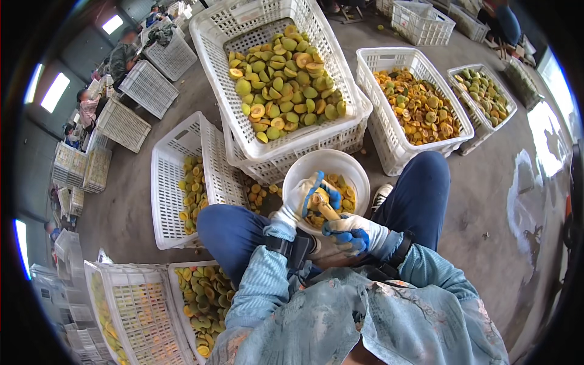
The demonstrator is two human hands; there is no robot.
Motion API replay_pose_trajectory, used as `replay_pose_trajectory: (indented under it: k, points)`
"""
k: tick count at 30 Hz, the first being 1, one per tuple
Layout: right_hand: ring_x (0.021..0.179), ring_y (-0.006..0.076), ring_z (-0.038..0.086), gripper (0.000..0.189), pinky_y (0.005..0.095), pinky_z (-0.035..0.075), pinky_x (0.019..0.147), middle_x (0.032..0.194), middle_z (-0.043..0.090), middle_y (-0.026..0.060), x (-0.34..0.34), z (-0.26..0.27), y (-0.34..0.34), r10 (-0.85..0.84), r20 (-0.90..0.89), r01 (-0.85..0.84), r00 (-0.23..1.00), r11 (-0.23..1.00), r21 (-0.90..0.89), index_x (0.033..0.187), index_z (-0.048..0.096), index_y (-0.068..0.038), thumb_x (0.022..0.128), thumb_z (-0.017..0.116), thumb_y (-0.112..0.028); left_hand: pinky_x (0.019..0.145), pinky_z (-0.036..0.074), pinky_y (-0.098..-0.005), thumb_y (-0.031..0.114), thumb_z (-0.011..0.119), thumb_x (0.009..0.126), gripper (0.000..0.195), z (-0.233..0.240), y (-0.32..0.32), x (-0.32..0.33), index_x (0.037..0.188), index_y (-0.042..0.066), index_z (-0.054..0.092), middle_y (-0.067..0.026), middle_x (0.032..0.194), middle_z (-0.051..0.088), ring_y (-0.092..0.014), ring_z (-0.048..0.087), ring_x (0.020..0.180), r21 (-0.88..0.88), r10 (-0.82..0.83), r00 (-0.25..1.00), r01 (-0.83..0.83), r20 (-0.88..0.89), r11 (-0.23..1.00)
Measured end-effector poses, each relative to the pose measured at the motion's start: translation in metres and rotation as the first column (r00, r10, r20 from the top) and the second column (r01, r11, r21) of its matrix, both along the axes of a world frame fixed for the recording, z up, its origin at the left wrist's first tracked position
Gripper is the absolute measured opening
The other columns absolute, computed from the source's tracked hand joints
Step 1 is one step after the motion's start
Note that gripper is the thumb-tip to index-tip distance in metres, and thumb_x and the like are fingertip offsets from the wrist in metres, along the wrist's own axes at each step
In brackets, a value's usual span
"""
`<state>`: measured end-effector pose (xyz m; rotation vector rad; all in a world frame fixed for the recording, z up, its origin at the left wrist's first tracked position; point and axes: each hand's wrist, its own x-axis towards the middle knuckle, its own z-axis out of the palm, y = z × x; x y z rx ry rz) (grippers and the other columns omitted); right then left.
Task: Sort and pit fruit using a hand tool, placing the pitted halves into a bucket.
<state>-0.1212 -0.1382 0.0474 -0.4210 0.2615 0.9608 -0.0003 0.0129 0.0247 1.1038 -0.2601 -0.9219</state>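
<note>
Both my hands wear white and blue work gloves and are over a white plastic bucket (362, 182) between my knees. My left hand (306, 194) curls around a yellow-fleshed fruit piece (318, 197) above the bucket's left side. My right hand (349, 232), at the bucket's near rim, grips the handle of a wooden-handled tool (327, 211). The tool's far end meets the fruit; its working tip is hidden there. Cut yellow fruit pieces (343, 191) lie inside the bucket.
Ahead, a large white plastic crate (214, 77) of green-yellow halved fruit rests on another. More crates stand right (388, 155), left (159, 200) and near my left thigh (137, 273). Loose fruit (258, 194) lies beyond my left knee. Other people (121, 57) sit among crates farther off.
</note>
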Motion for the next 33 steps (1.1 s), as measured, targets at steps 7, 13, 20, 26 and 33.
replay_pose_trajectory:
  k: [7,13,20,26,33]
  points:
    - [0.038,0.0097,0.042,0.012,0.0216,0.03,0.028,0.056,0.046,-0.0009,0.009,-0.026,-0.003,-0.067,-0.039,0.07,0.997,0.995,0.075,0.087,0.052,-0.01,0.089,0.053,-0.022,0.061,0.05,-0.0284,0.054,0.037,0.091,0.061,-0.013,-0.033,-0.029,0.091,-0.003,0.058,-0.01,0.079,0.062,-0.018,0.061,0.067,-0.015,0.537,0.839,-0.537,0.086,0.843]
    - [0.046,0.0047,0.047,0.013,0.0191,0.036,0.037,0.063,0.053,-0.0036,0.004,-0.011,-0.005,0.026,0.181,0.009,0.983,0.982,-0.19,0.091,0.057,-0.009,0.087,0.057,-0.022,0.069,0.051,-0.0301,0.038,0.043,0.094,0.043,-0.051,0.001,0.002,0.096,-0.002,0.06,-0.0094,0.087,0.064,-0.017,0.061,0.074,0.02,0.159,0.983,-0.162,0.095,0.987]
    - [0.038,0.0074,0.038,0.023,0.0203,0.028,0.031,0.058,0.044,-0.0021,-0.008,-0.011,-0.01,0.126,0.14,-0.105,0.982,0.983,-0.15,0.1,0.051,-0.005,0.085,0.06,-0.02,0.066,0.052,-0.0346,0.039,0.047,0.092,0.046,-0.022,0.001,0.004,0.081,-0.004,0.062,-0.0125,0.074,0.063,-0.023,0.062,0.068,0.004,-0.174,0.985,0.174,-0.004,0.985]
    - [0.036,0.0081,0.038,0.016,0.022,0.027,0.03,0.056,0.046,-0.0007,-0.001,-0.019,-0.003,0.156,0.216,-0.095,0.964,0.958,-0.27,0.097,0.052,-0.005,0.087,0.058,-0.017,0.062,0.051,-0.0318,0.041,0.045,0.092,0.048,-0.005,0.0,-0.009,0.079,-0.002,0.061,-0.0109,0.073,0.063,-0.02,0.061,0.065,-0.029,-0.013,0.995,0.01,-0.101,1.0]
    - [0.047,0.009,0.049,0.019,0.0221,0.039,0.04,0.065,0.051,-0.0007,-0.005,-0.028,-0.007,0.287,0.342,-0.169,0.895,0.927,-0.336,0.104,0.055,-0.006,0.09,0.054,-0.019,0.063,0.049,-0.0286,0.04,0.048,0.091,0.046,-0.007,0.004,-0.006,0.079,-0.001,0.062,-0.0092,0.073,0.063,-0.017,0.06,0.064,0.042,-0.274,0.937,0.29,-0.218,0.956]
